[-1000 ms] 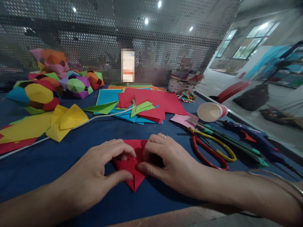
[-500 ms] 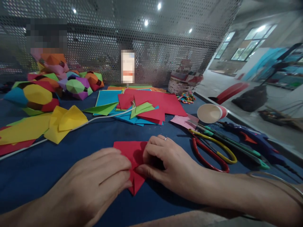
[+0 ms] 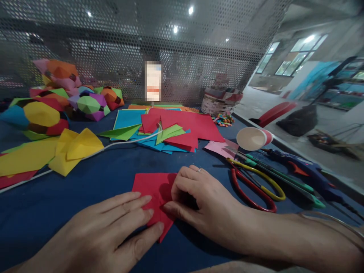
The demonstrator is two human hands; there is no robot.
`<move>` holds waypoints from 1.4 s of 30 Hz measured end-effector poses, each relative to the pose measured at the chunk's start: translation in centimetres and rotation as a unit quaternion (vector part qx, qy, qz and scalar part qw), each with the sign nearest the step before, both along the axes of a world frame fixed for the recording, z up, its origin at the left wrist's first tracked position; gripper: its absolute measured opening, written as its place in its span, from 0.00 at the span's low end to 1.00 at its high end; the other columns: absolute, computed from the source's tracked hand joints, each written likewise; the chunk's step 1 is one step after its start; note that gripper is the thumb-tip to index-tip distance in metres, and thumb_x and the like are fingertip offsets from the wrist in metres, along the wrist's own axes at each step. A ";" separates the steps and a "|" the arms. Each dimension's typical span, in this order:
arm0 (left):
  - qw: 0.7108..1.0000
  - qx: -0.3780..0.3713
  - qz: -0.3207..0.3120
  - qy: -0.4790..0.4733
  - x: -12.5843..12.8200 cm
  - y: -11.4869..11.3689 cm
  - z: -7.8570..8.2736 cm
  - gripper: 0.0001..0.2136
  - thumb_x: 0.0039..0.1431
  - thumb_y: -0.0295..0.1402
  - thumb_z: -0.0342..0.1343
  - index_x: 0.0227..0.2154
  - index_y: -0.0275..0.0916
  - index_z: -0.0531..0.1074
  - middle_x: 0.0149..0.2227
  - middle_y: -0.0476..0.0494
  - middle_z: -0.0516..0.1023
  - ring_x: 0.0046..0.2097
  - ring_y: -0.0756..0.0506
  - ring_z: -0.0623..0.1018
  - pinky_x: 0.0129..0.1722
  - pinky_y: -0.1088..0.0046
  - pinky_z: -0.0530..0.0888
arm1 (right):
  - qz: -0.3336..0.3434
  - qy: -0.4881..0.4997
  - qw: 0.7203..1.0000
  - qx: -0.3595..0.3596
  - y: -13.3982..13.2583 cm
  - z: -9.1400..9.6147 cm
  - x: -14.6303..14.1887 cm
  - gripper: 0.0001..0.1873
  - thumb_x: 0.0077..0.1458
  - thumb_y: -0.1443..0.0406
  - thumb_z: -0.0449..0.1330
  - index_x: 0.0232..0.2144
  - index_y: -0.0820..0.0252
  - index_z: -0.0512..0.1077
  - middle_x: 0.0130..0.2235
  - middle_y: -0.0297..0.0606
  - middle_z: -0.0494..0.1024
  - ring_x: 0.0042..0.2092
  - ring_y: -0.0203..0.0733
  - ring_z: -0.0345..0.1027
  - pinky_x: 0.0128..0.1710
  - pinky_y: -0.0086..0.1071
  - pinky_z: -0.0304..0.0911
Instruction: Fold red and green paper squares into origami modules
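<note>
The folded red paper [image 3: 148, 184] lies on the blue surface [image 3: 96, 178] in front of you, between your two hands and partly covered by them. Your left hand [image 3: 105, 223] is open, with its fingers spread over the left part of the paper. Your right hand [image 3: 204, 199] has curled fingers and its thumb tip touches the paper near the right edge; whether this grip pinches the sheet, I cannot tell. The step in hand seems to be flattening a fold. For the next move, I judge, the right hand should hold the sheet steady while the left presses evenly along the crease.
</note>
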State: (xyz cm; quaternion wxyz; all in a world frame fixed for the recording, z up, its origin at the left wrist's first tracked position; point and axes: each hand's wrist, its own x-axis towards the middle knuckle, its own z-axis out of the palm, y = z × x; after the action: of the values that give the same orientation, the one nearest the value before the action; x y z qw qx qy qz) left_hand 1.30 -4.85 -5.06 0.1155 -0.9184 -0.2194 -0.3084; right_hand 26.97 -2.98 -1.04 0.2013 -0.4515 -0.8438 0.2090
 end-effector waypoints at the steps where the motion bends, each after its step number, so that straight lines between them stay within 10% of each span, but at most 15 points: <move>1: 1.000 0.001 -0.001 0.002 0.1 0.0 0.1 0.18 0.75 0.26 0.48 0.51 0.48 0.82 0.47 0.51 0.88 0.52 0.47 0.86 0.70 0.67 0.73 | 0.000 -0.001 1.000 0.000 0.0 0.0 0.0 0.14 0.65 0.66 0.73 0.31 0.60 0.73 0.35 0.32 0.74 0.37 0.40 0.63 0.42 0.38 0.53; 13: 1.000 -0.007 -0.023 -0.006 0.4 0.2 1.1 0.15 0.71 0.23 0.54 0.46 0.49 0.82 0.40 0.60 0.88 0.48 0.52 0.87 0.77 0.71 0.60 | -0.007 -0.015 1.000 0.006 -0.1 0.0 -0.1 0.14 0.66 0.66 0.72 0.31 0.60 0.72 0.35 0.33 0.74 0.38 0.40 0.64 0.43 0.39 0.55; 20: 1.000 -0.017 -0.008 -0.009 0.1 -0.7 0.5 0.19 0.68 0.22 0.48 0.47 0.49 0.81 0.45 0.53 0.87 0.48 0.48 0.87 0.60 0.73 0.78 | -0.003 -0.024 1.000 0.012 -0.2 0.0 -0.1 0.13 0.68 0.65 0.70 0.32 0.59 0.72 0.37 0.34 0.75 0.37 0.40 0.64 0.42 0.39 0.54; 42: 1.000 -0.014 -0.001 0.005 -0.6 -0.7 -0.7 0.16 0.77 0.31 0.49 0.50 0.53 0.83 0.49 0.53 0.88 0.49 0.47 0.87 0.60 0.71 0.77 | -0.015 -0.015 0.999 -0.037 -0.1 1.3 0.5 0.22 0.58 0.60 0.80 0.37 0.57 0.69 0.42 0.36 0.77 0.43 0.45 0.67 0.44 0.38 0.59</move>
State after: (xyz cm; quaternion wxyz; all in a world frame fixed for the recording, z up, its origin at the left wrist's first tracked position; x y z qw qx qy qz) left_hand 0.67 -5.60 -5.74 0.1031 -0.9217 -0.2221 -0.3008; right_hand 27.50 -3.07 0.28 0.1743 -0.4746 -0.8314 0.2304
